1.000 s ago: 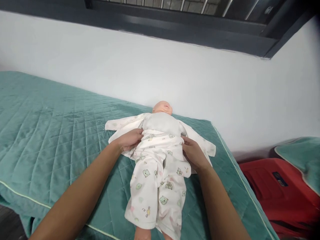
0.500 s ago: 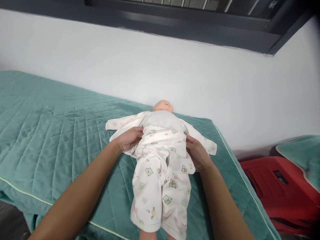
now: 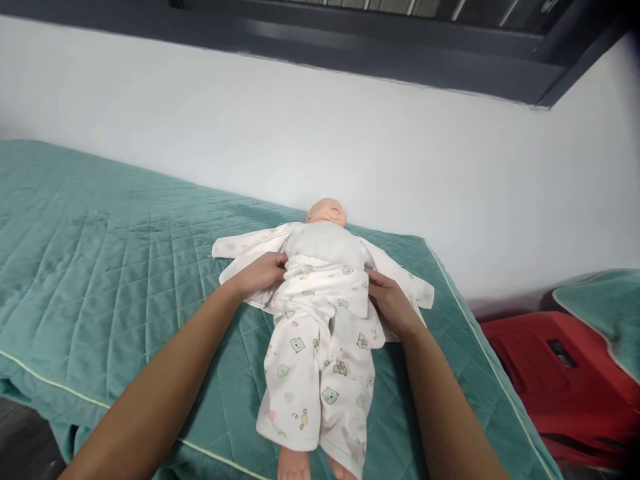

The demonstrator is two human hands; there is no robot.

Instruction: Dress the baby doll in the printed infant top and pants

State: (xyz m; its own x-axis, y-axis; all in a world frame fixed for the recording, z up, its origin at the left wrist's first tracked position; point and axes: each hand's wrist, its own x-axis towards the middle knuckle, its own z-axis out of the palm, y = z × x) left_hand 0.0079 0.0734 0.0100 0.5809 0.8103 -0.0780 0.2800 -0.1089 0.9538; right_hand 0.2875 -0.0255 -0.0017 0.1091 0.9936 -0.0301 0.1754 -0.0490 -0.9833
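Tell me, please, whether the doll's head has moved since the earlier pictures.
No. The doll's head keeps its place relative to the far right corner of the green cover.

The baby doll (image 3: 327,241) lies on the bed (image 3: 125,260), head by the wall (image 3: 280,140), feet towards the near edge. Trousers (image 3: 305,327) cover its legs up to the waist; a shirt (image 3: 255,241) spreads out on both sides of its torso. The left hand (image 3: 263,273) is at the left side of the waist, the right hand (image 3: 394,305) at the right. The window frame (image 3: 350,47) is above the wall. Right of the bed sits a case-like object (image 3: 530,363), a cloth (image 3: 600,310) over its far part.
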